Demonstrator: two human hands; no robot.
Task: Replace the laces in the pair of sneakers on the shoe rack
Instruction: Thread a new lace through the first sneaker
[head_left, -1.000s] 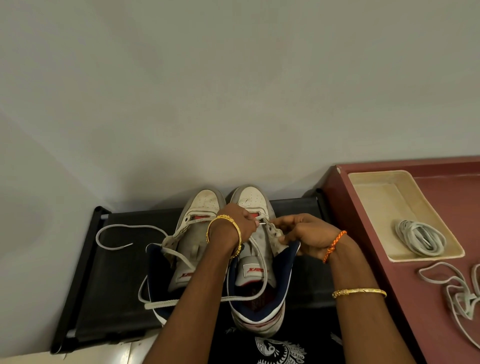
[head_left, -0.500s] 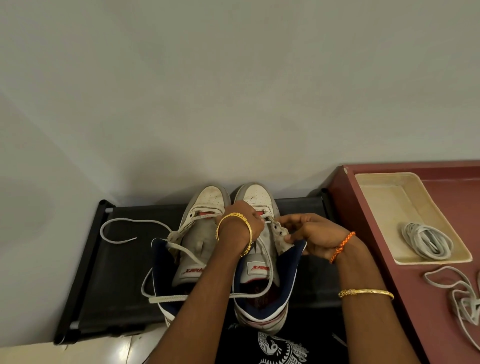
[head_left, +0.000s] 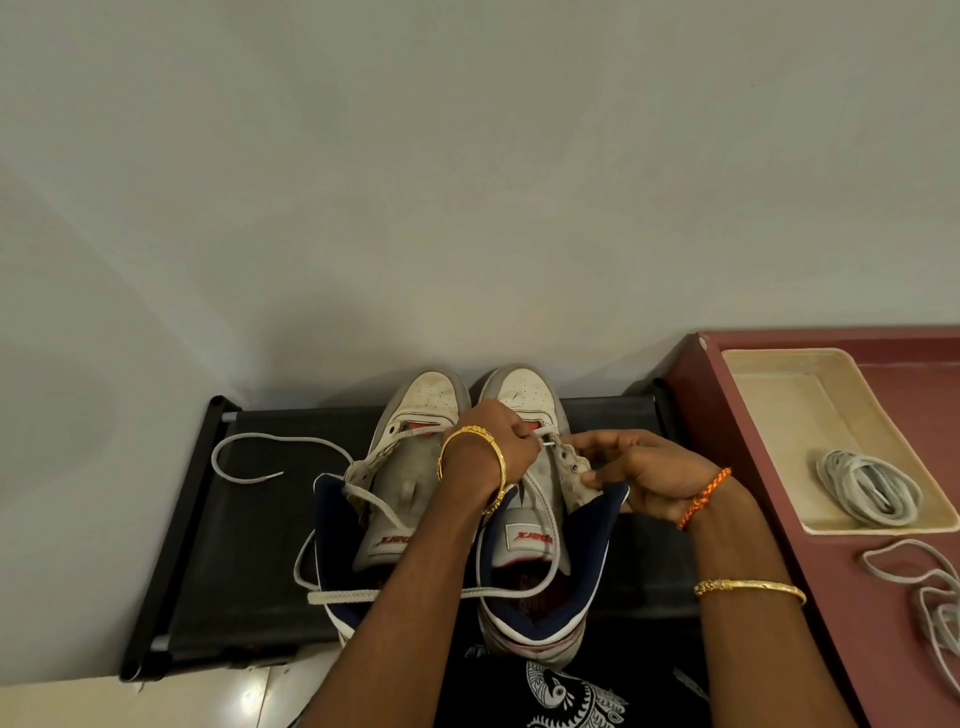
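White-grey sneakers, 2, side by side on black shoe rack (head_left: 249, 519), toes at 12 o'clock toward wall, heels at 6. Left sneaker (head_left: 410, 467) partly unlaced; its lace (head_left: 270, 441) trailing loose over rack toward 9 o'clock, another run lying across heel collars at 6. Right sneaker (head_left: 540, 519) under work now. Left hand (head_left: 504, 441) crossed over onto right sneaker, fingertips pinching flat lace (head_left: 540, 499) near upper eyelets; grip closed on lace. Right hand (head_left: 639, 478) at 3 o'clock side of same shoe, thumb and fingers holding eyelet flap; grip closed on shoe upper, bracing. Judged step: pulling old lace out through eyelets of right sneaker, or threading; cannot tell which. Task roughly early to mid.

Handling guess: lace soft, flat, light, limp; snags at eyelets, slips if pinched too loosely. Best hold close to eyelet or on stiff tip, short pulls, 1 eyelet at a time. Shoe light but shifts when tugged, so brace flap or collar with other hand.

At 3 o'clock, maroon table (head_left: 779, 467) with cream tray (head_left: 769, 405) holding coiled lace bundle (head_left: 867, 486); more loose laces (head_left: 935, 603) on table at 4 o'clock. Old or new: cannot tell.
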